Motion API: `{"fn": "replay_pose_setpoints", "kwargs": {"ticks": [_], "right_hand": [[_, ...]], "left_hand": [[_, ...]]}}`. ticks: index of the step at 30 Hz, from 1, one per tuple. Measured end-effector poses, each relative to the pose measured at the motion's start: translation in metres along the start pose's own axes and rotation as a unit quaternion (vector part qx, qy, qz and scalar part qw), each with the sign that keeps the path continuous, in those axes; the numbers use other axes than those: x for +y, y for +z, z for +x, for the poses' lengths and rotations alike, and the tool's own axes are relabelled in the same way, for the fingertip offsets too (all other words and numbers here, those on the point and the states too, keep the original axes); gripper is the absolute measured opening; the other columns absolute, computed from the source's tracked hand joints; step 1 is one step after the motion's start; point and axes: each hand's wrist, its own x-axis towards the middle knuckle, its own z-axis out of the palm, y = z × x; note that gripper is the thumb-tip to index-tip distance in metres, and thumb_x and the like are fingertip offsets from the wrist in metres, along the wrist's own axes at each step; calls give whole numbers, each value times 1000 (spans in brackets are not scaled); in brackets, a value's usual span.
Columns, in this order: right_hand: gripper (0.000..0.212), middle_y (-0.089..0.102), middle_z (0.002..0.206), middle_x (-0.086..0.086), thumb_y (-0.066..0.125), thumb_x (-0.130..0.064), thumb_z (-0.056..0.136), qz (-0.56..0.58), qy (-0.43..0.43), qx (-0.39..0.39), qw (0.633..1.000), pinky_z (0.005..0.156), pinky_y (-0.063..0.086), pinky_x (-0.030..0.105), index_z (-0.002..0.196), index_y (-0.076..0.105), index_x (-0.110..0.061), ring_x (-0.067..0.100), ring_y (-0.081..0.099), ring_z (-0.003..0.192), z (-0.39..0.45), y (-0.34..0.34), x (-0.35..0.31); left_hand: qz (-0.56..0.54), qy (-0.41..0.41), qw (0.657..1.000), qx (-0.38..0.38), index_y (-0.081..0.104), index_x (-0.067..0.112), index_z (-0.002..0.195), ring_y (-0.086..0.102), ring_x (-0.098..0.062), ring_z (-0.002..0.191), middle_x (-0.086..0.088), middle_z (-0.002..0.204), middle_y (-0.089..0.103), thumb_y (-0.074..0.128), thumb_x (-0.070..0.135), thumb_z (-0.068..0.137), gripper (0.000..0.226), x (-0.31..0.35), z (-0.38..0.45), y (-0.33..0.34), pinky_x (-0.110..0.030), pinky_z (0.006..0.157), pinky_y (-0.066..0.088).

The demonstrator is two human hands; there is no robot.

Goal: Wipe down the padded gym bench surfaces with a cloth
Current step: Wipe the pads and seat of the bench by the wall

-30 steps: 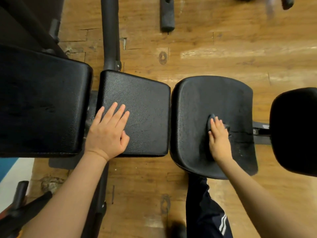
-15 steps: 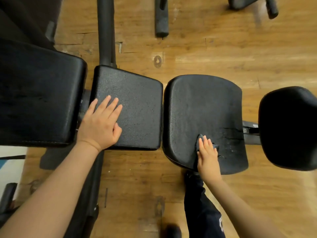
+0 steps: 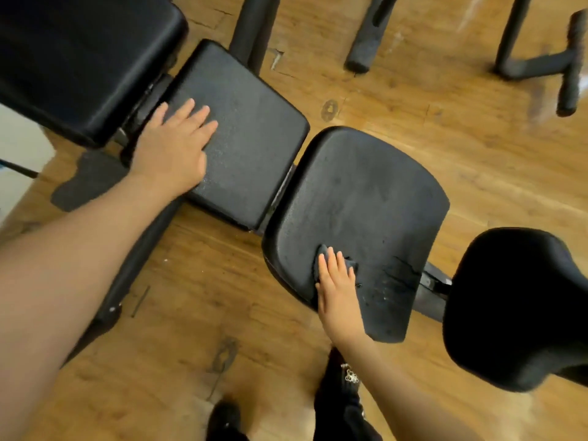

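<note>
your right hand presses flat on the small dark cloth at the seat pad near edge; left hand flat, bracing. the cracked vinyl just right could snag it.

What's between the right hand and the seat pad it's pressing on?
A small dark cloth, flattened under the right hand on the seat pad, in the head view.

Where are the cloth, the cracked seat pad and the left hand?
cloth (image 3: 350,263): head view, dark corner showing past the right hand's fingertips.
cracked seat pad (image 3: 366,192): head view, bare middle of its top surface.
left hand (image 3: 173,151): head view, back of the hand, flat on the neighbouring pad.
</note>
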Motion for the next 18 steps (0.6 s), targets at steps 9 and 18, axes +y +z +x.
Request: {"fn": "replay_pose_setpoints", "kwargs": {"ticks": [9, 18], "right_hand": [[59, 8, 153, 5, 43, -11, 95, -145, -231, -123, 954, 112, 6, 45, 146, 12, -11, 25, -1, 140, 4, -20, 53], [57, -14, 147, -1, 36, -12, 99, -175, -250, -136, 942, 107, -20, 33, 147, 5, -15, 18, -28, 133, 7, -21, 55]], "left_hand": [[-147, -148, 964, -166, 0, 9, 152, -18, -24, 145, -9, 160, -12, 38, 29, 95, 72, 214, -150, 32, -41, 115, -14], [-212, -252, 915, -235, -20, 1, 146, -26, -28, 142, -14, 142, -40, 46, 56, 92, 101, 286, -160, 53, -43, 116, -8]]}}
